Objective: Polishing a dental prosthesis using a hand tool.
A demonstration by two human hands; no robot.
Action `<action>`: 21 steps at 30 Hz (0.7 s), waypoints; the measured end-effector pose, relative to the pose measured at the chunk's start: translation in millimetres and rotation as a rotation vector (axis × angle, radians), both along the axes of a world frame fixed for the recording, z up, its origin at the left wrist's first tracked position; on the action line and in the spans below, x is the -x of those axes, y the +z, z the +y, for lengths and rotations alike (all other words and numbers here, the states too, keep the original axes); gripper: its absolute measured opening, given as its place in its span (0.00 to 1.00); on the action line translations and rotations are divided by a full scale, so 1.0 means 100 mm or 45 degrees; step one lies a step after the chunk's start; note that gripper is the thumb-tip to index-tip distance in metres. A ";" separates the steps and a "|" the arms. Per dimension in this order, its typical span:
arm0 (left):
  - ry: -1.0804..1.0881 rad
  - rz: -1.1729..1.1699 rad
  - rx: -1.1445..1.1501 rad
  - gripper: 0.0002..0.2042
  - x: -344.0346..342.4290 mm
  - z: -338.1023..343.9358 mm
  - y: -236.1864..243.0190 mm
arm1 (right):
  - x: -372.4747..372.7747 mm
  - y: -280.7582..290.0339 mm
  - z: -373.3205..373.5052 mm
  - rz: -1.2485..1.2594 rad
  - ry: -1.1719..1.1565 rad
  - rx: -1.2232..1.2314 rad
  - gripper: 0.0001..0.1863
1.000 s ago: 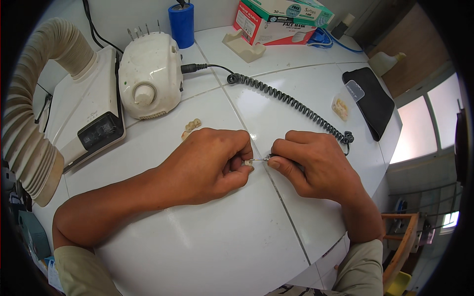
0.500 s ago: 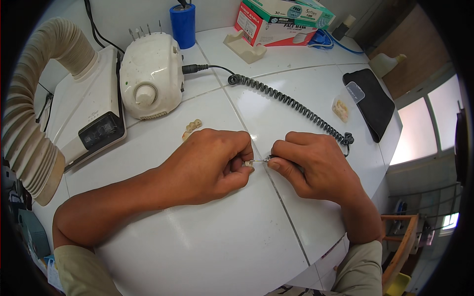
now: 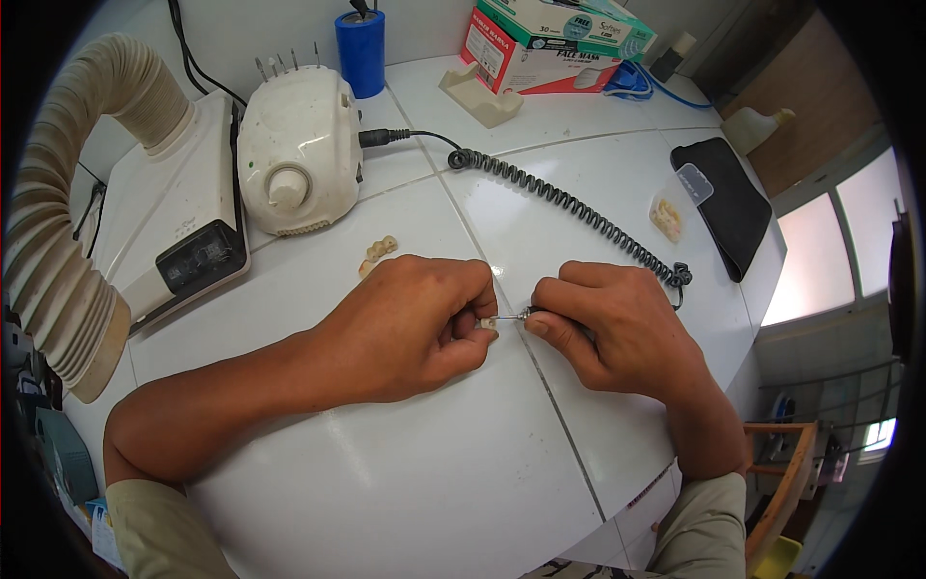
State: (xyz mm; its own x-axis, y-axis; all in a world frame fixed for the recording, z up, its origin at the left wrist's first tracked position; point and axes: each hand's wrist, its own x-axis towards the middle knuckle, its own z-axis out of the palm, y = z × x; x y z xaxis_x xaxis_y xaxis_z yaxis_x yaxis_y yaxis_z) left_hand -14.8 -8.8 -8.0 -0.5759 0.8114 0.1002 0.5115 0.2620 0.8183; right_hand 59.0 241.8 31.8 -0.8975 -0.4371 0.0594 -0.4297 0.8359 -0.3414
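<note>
My left hand (image 3: 420, 326): pinched tooth-like piece (image 3: 489, 324) at its 3 o'clock | My right hand (image 3: 617, 328): clamped round drill (image 3: 524, 314), piece at its 9 o'clock | Piece: likely light, hard, chippable; outer sides suited holding

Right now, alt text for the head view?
A person's left hand pinches a small pale piece while the right hand holds a thin metal tool to it, above a white tiled table. Beyond, a coiled black cord plugs into a cream box with a knob.
</note>
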 end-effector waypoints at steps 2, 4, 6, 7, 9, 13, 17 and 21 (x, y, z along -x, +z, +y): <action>-0.001 -0.006 0.009 0.07 0.00 0.00 0.00 | 0.00 0.01 0.00 -0.004 -0.007 -0.004 0.12; -0.005 0.002 0.003 0.07 0.00 0.00 -0.01 | 0.00 0.01 0.00 -0.020 -0.001 0.004 0.12; 0.000 -0.004 0.005 0.07 0.00 0.00 -0.01 | 0.00 0.01 0.00 -0.014 -0.006 -0.004 0.12; 0.005 -0.009 0.008 0.07 0.00 0.00 -0.01 | 0.00 0.01 -0.01 -0.007 -0.010 -0.011 0.12; 0.002 0.001 0.002 0.07 0.00 0.00 -0.01 | 0.00 0.02 0.00 -0.012 0.001 -0.007 0.12; -0.002 0.020 0.009 0.07 0.01 0.00 -0.02 | 0.00 0.00 0.00 -0.016 -0.011 -0.010 0.12; -0.002 0.000 0.005 0.07 0.00 0.00 -0.01 | 0.00 0.01 0.00 -0.022 -0.009 -0.002 0.12; 0.001 -0.005 0.024 0.07 0.00 0.00 0.01 | 0.00 0.02 0.00 -0.025 -0.006 -0.011 0.12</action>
State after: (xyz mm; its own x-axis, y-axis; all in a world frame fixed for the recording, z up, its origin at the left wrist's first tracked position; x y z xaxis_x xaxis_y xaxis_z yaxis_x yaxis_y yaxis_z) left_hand -14.8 -8.6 -7.2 -0.5768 0.8127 0.0825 0.5083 0.2780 0.8151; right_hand 59.2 242.1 34.2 -0.9006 -0.4330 0.0380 -0.4188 0.8410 -0.3426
